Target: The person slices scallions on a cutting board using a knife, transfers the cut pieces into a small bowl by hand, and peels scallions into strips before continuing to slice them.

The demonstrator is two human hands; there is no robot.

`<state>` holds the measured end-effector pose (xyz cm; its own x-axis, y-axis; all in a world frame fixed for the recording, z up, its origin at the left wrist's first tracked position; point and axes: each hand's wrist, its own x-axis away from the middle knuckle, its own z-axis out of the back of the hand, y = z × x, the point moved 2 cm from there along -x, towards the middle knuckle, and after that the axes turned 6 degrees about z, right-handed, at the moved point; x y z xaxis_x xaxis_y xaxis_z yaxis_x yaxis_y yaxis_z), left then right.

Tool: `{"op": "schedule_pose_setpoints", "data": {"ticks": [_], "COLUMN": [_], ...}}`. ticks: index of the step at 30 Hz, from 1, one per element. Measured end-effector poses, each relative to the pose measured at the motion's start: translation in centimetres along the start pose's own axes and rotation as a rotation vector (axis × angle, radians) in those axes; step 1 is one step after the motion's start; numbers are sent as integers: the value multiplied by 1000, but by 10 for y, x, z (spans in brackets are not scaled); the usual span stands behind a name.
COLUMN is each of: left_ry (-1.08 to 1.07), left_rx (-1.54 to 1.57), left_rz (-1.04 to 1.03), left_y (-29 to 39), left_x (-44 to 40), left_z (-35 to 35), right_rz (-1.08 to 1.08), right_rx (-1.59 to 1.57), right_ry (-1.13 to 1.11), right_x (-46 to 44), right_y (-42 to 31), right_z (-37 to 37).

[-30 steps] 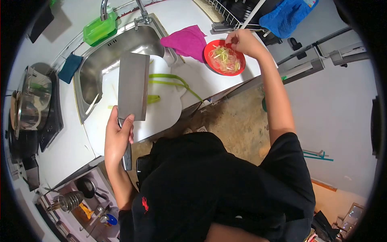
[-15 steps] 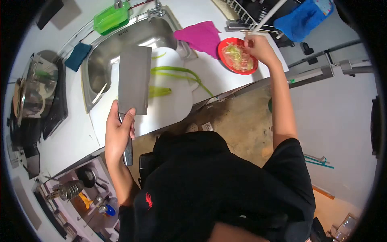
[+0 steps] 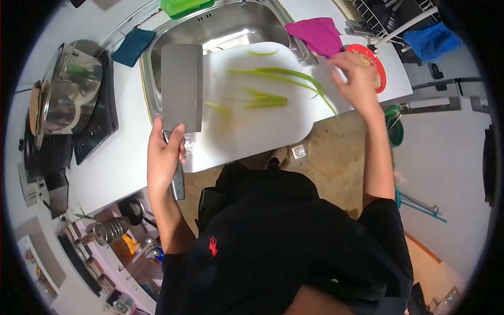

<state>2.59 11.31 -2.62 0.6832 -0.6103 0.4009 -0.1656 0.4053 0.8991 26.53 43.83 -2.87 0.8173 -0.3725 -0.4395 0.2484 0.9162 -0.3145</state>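
Note:
My left hand [image 3: 165, 157] grips a cleaver [image 3: 182, 86] by its handle. The broad blade points away from me and covers part of the sink and the board's left side. My right hand [image 3: 358, 84] is in the air between the board and the red plate [image 3: 381, 81], fingers apart and nothing visible in them. Pale green shreds lie on the plate, partly hidden by that hand. On the white cutting board [image 3: 252, 136] rest long green onion stalks [image 3: 286, 76], their tips past its right edge. Shorter green pieces [image 3: 266, 104] lie nearer me.
Behind the board is a steel sink [image 3: 231, 34] with a green container [image 3: 184, 6] at its back. A magenta cloth [image 3: 317, 35] lies right of it, near a dish rack [image 3: 391, 18]. A large pot [image 3: 73, 100] stands on the left-hand stove [image 3: 97, 123].
My right hand has left the red plate, moving back toward the board with its fingers spreading. The view has shifted left, uncovering more of the board. The cleaver stays in my left hand.

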Motion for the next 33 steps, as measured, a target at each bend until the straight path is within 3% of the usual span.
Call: {"op": "schedule_pose_setpoints", "data": {"ticks": [5, 11, 15, 24, 33], "left_ry": [-83, -182, -291, -372, -455], "left_rx": [-144, -260, -297, -499, -808], "left_rz": [39, 22, 40, -23, -369], "left_y": [-5, -27, -40, -39, -22], "left_x": [-14, -20, -18, 4, -3], "left_z": [50, 107, 130, 111, 78], "right_rz": [-5, -294, -255, -39, -150], "right_rx": [-135, -23, 87, -131, -60], "right_ry": [-84, -215, -107, 59, 314], "right_x": [-11, 1, 15, 43, 72], "right_y": [-106, -136, -142, -213, -208], "right_z": [-67, -110, -117, -145, -145]}}
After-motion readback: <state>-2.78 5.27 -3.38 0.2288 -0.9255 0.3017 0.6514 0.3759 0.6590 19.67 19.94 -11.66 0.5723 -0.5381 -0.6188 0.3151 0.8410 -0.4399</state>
